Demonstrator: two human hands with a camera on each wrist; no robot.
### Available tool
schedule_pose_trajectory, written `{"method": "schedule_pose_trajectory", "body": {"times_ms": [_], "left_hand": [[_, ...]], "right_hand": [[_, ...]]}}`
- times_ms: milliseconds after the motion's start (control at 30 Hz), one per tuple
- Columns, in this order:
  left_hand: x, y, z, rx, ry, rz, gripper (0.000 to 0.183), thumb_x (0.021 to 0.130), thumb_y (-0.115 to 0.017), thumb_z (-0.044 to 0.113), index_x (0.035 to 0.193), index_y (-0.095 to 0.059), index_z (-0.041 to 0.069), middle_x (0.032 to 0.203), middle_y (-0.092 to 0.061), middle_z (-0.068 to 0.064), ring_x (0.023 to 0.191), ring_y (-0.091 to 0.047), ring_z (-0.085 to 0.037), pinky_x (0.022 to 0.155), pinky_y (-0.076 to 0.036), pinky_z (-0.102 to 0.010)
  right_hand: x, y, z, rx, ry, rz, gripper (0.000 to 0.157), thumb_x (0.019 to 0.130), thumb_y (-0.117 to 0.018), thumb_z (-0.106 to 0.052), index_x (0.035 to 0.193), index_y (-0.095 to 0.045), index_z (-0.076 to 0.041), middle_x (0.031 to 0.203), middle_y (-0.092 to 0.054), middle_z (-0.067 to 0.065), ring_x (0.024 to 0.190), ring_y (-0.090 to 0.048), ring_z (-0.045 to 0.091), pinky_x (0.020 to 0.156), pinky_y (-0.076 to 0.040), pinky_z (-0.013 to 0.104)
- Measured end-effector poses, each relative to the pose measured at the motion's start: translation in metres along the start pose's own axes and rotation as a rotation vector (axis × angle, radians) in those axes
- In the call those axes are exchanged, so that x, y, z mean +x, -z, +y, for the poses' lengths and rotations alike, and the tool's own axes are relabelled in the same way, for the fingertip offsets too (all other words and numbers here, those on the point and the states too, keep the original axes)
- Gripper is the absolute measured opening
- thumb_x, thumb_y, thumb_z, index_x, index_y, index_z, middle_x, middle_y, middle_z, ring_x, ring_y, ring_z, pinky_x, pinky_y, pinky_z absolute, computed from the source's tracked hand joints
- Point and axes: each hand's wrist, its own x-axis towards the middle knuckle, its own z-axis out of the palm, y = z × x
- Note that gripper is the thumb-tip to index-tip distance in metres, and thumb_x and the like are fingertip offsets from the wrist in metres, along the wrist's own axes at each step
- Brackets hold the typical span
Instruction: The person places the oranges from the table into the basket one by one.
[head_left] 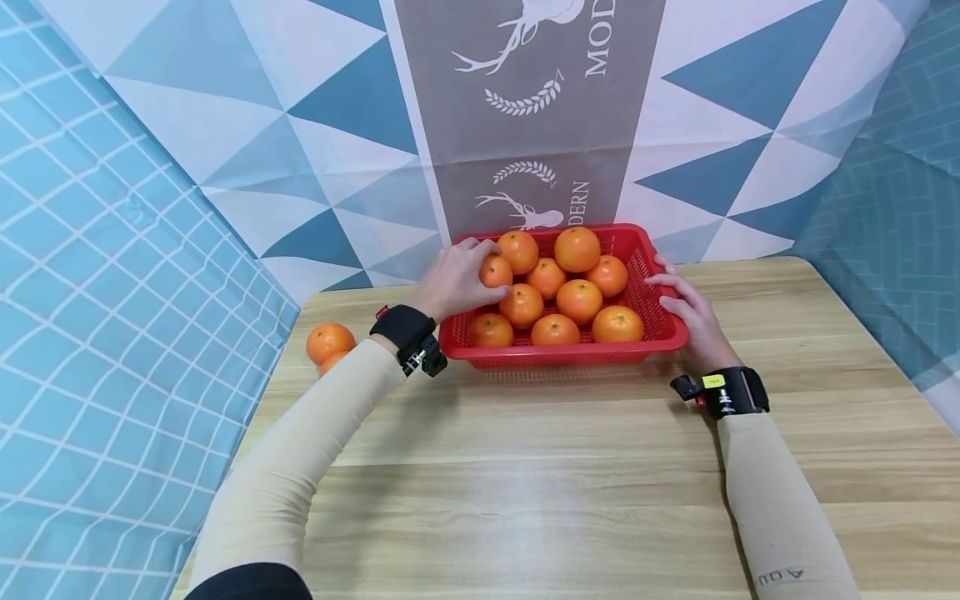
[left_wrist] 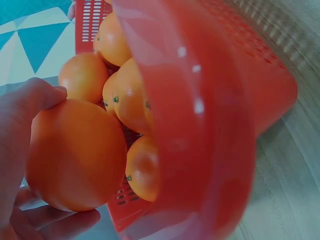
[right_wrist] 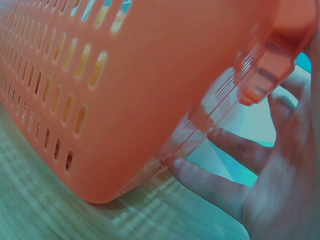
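A red plastic basket (head_left: pixel 555 360) holds many oranges (head_left: pixel 579 302) on a wooden table. At its left end my left hand (head_left: pixel 459 279) grips an orange (left_wrist: pixel 75 155) between thumb and fingers. In the head view this orange is just inside the basket's left rim, beside other oranges. My right hand (head_left: pixel 693 321) holds the basket's right end. Some of its fingers lie over the rim, while the fingertips (right_wrist: pixel 182 167) touch the outer wall lower down.
Two more oranges (head_left: pixel 330 342) lie on the table left of the basket, one partly hidden by my left forearm. A patterned cloth (head_left: pixel 337 125) hangs behind the table (head_left: pixel 525 467). Blue sheets (head_left: pixel 112 275) flank it at the sides.
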Motion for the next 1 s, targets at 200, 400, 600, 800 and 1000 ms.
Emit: {"method": "schedule_pose_trajectory", "body": {"times_ms": [200,400,600,800,1000], "left_hand": [[0.0,-0.004,0.0,-0.003,0.023,-0.054,0.069,0.099,-0.08,0.047,0.155,-0.062,0.012,0.154,-0.066,-0.019,0.134,-0.067,-0.038,0.119,-0.06,-0.053],[-0.001,-0.01,-0.002,0.012,0.023,-0.092,0.066,0.1,-0.078,0.047,0.155,-0.062,0.015,0.153,-0.062,-0.021,0.131,-0.066,-0.04,0.118,-0.059,-0.055],[-0.003,-0.015,-0.005,0.013,0.018,-0.096,0.059,0.101,-0.078,0.044,0.15,-0.062,0.014,0.148,-0.063,-0.022,0.125,-0.067,-0.04,0.113,-0.061,-0.053],[-0.004,-0.018,-0.013,-0.004,0.025,-0.122,0.059,0.103,-0.074,0.042,0.151,-0.059,0.012,0.146,-0.062,-0.023,0.127,-0.064,-0.039,0.116,-0.053,-0.052],[-0.002,-0.023,-0.019,-0.036,0.064,-0.149,0.06,0.104,-0.071,0.044,0.153,-0.057,0.015,0.146,-0.06,-0.021,0.126,-0.063,-0.04,0.115,-0.057,-0.053]], "right_hand": [[0.0,0.001,0.0,-0.021,0.006,-0.004,0.037,0.116,-0.053,-0.019,0.15,-0.065,-0.013,0.193,-0.013,-0.006,0.18,0.001,0.035,0.102,-0.06,0.012],[0.0,0.001,0.0,-0.037,0.015,-0.016,0.038,0.116,-0.053,-0.02,0.152,-0.063,-0.012,0.193,-0.011,-0.005,0.18,0.0,0.039,0.101,-0.06,0.013],[0.0,0.001,0.0,-0.034,0.005,-0.005,0.037,0.116,-0.052,-0.019,0.151,-0.064,-0.012,0.193,-0.012,-0.006,0.18,-0.001,0.036,0.101,-0.06,0.012],[0.0,0.0,0.0,-0.036,0.011,-0.006,0.034,0.116,-0.053,-0.019,0.148,-0.064,-0.011,0.193,-0.011,-0.003,0.18,0.001,0.036,0.102,-0.059,0.012],[0.0,0.001,0.0,-0.031,0.018,-0.012,0.034,0.116,-0.053,-0.019,0.147,-0.064,-0.011,0.193,-0.011,-0.002,0.18,0.001,0.037,0.103,-0.059,0.013]]}}
